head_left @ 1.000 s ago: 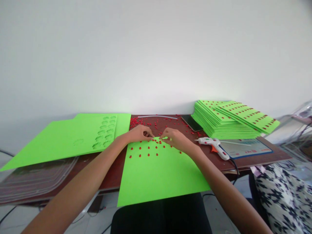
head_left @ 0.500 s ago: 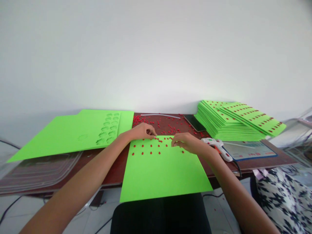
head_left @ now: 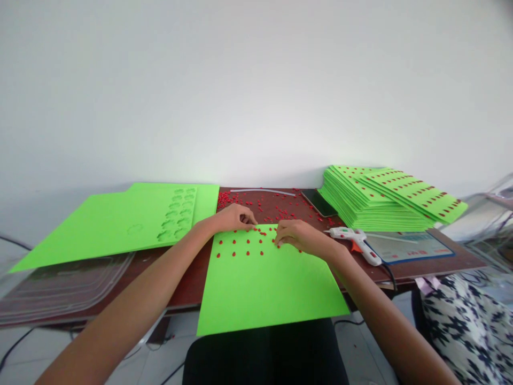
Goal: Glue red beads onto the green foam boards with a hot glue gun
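A bright green sheet lies partly on the dark red tabletop, its near edge reaching over my lap. Small red pieces sit on its far part in spaced rows, with a few loose ones near the top. My left hand rests at the sheet's far edge, fingertips pinched together beside a red piece; whether one is held is hidden. Over the right part of the rows, my right hand points down with its fingers closed on a small red piece at the sheet's surface.
Many red bits lie scattered behind the sheet, near a clear stick and a phone. At right are a white glue gun, a mat and a stack of dotted green sheets. Larger green sheets overlap at left.
My right hand has shifted slightly left and down to the row, a red piece now showing at its fingertips. My left hand has stayed at the sheet's far edge.
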The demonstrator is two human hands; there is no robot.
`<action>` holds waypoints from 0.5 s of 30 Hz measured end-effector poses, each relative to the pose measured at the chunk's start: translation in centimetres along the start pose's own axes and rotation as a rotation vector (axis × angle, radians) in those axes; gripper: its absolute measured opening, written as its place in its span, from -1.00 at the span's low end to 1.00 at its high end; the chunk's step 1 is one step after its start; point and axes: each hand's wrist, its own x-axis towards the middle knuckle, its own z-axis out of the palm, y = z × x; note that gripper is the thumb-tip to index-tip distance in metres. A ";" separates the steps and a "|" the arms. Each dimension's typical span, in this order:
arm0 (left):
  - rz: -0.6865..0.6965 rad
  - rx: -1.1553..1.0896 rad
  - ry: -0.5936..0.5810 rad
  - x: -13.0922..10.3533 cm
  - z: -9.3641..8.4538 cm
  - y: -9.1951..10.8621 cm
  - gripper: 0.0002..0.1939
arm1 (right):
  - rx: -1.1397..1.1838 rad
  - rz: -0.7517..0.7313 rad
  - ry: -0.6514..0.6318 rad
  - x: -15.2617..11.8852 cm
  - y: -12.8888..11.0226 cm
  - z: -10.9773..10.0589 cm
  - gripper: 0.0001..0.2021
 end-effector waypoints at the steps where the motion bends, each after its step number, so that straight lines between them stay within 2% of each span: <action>1: 0.005 0.000 0.001 0.0 0.0 0.0 -0.66 | -0.012 0.025 0.026 -0.2 -0.1 -0.1 -0.79; 6: 0.019 0.009 0.002 0.0 0.1 -0.2 -0.68 | -0.091 0.168 0.105 -1.7 -0.7 0.4 -0.88; 11: 0.003 0.006 0.001 0.1 0.0 -0.1 -0.67 | -0.138 0.213 0.128 -1.8 -1.1 1.8 -0.92; 15: -0.015 -0.009 -0.005 0.0 0.0 0.1 -0.68 | -0.085 0.226 0.148 -1.5 -1.1 2.1 -0.91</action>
